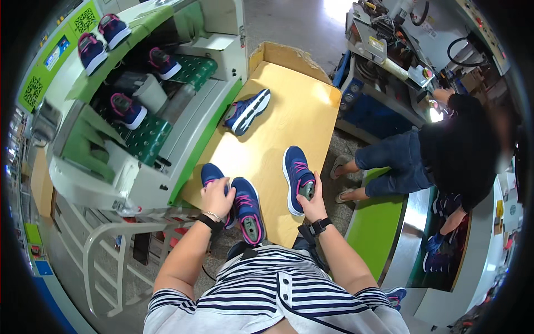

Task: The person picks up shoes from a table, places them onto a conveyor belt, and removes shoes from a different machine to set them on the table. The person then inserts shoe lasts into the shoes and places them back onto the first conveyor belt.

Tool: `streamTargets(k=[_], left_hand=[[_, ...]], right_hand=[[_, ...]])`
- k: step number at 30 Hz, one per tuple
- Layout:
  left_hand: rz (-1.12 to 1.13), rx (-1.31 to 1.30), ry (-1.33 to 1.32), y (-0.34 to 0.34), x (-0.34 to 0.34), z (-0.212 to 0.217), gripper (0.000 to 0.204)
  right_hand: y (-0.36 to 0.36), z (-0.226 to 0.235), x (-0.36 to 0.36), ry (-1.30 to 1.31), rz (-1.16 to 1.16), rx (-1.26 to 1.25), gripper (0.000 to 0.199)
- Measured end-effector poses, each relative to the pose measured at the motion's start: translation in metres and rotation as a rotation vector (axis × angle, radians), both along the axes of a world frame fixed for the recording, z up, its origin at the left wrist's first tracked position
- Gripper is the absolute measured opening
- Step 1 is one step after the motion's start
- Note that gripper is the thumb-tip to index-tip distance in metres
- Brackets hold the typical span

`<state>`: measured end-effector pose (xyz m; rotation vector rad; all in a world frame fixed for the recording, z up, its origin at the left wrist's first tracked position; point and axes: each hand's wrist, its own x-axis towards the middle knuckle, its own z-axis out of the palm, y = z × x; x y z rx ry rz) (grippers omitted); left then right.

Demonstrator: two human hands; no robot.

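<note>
My right hand [314,204] grips the heel of a navy sneaker [298,171] with pink laces and a white sole. This sneaker sits at the right of the light wooden tabletop [283,100], toe pointing away. At the near left, my left hand [216,198] is closed over another navy sneaker [211,171], hiding its middle. Right beside it stands a third sneaker [247,209], its heel over the table's near edge and a grey-green insert in its opening. Farther off, one more sneaker [248,112] lies on its side, white sole showing.
Left of the table stands a white and green machine [222,92] with sneakers [129,111] on its green perforated plates and more on top. A metal rail [92,250] is at lower left. To the right, a co-worker [456,145] reaches toward another machine and a trough holding sneakers [436,261].
</note>
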<state>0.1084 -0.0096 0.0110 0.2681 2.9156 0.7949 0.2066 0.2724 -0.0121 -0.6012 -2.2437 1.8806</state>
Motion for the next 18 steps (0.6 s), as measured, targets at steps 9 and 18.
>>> streamTargets(k=[9, 18], left_hand=[[0.051, -0.116, 0.114, 0.092, -0.177, -0.007, 0.083], [-0.361, -0.325, -0.03, 0.177, -0.114, -0.045, 0.11]], right_hand=[[0.017, -0.025, 0.007, 0.001, 0.078, 0.43, 0.083], [0.031, -0.025, 0.009, -0.074, 0.116, 0.411, 0.086]])
